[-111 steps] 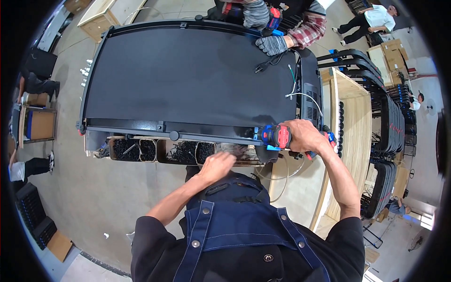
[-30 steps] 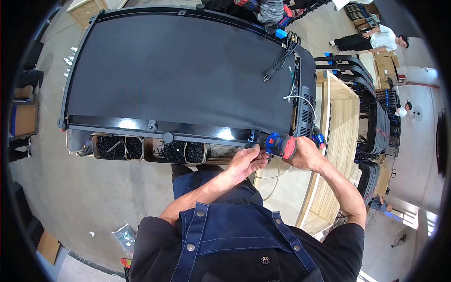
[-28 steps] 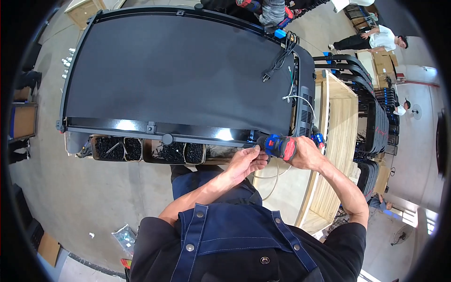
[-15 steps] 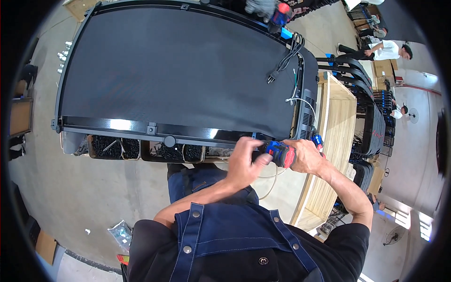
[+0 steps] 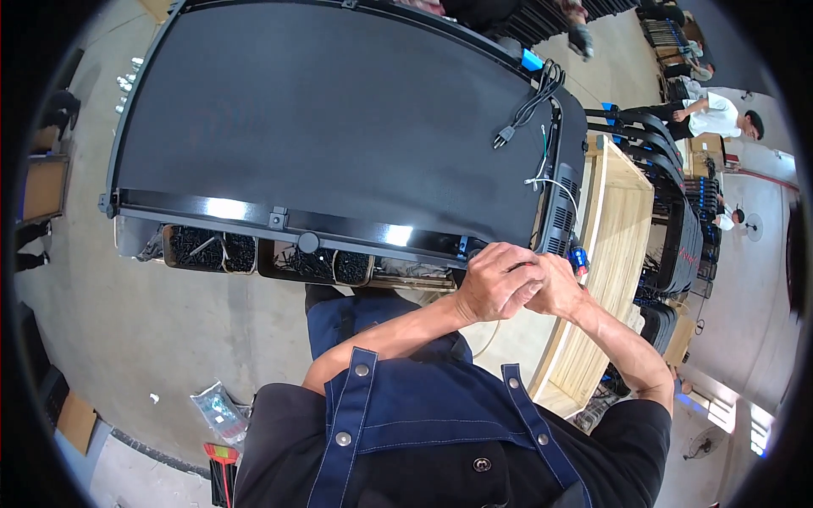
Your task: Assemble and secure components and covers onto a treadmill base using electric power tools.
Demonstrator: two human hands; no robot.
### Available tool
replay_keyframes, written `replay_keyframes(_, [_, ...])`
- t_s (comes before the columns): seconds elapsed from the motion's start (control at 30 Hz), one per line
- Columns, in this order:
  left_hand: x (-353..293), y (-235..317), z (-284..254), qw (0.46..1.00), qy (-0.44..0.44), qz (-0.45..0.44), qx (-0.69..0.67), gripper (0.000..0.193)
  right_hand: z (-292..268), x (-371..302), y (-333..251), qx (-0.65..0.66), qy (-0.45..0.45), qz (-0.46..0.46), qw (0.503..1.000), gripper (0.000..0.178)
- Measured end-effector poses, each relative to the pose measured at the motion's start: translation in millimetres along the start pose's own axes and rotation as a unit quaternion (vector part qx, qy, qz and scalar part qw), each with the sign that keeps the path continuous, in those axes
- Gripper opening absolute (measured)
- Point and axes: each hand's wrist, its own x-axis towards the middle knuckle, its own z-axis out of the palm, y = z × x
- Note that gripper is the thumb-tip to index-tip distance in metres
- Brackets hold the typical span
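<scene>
A treadmill deck [image 5: 339, 127] with a wide black belt lies in front of me. At its near right corner both my hands are pressed close together. My right hand [image 5: 556, 288] is closed around the grip of a cordless drill, whose blue and red base [image 5: 578, 259] sticks out past the fingers. My left hand [image 5: 501, 284] is curled over the drill's body and hides most of it. The drill's tip and whatever it touches are out of sight. A black bracket [image 5: 278, 218] and a round knob [image 5: 308, 242] sit along the near side rail.
Bins of black screws [image 5: 207, 250] stand below the near rail. A power cord [image 5: 532, 106] and a thin white wire [image 5: 550, 182] lie at the deck's right end. Right of it stands a wooden crate [image 5: 622, 199]. A person in white [image 5: 716, 114] is farther off.
My left hand has moved right and closed over the drill body, which showed between the hands before. The gloved hand and drill at the far side have left that spot.
</scene>
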Motion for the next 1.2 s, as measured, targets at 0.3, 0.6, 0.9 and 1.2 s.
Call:
replay_keyframes(0.3, [9,32,-112,0.964,-0.114,-0.099,0.217,0.044,-9,-50,-10,-0.034,0.05,-0.071,0.996,0.062])
replay_keyframes(0.6, [-24,14,-335,0.806,-0.248,-0.084,0.53,0.05,151,-7,-75,0.214,-0.044,-0.047,0.975,0.046])
replay_keyframes(0.9, [-20,-18,-349,0.754,-0.341,-0.018,0.561,0.042,360,139,-67,0.278,0.035,0.159,0.947,0.051])
replay_keyframes(1.2, [-18,-40,-357,0.727,-0.344,0.081,0.589,0.013,382,178,-146,0.381,0.158,0.443,0.796,0.055])
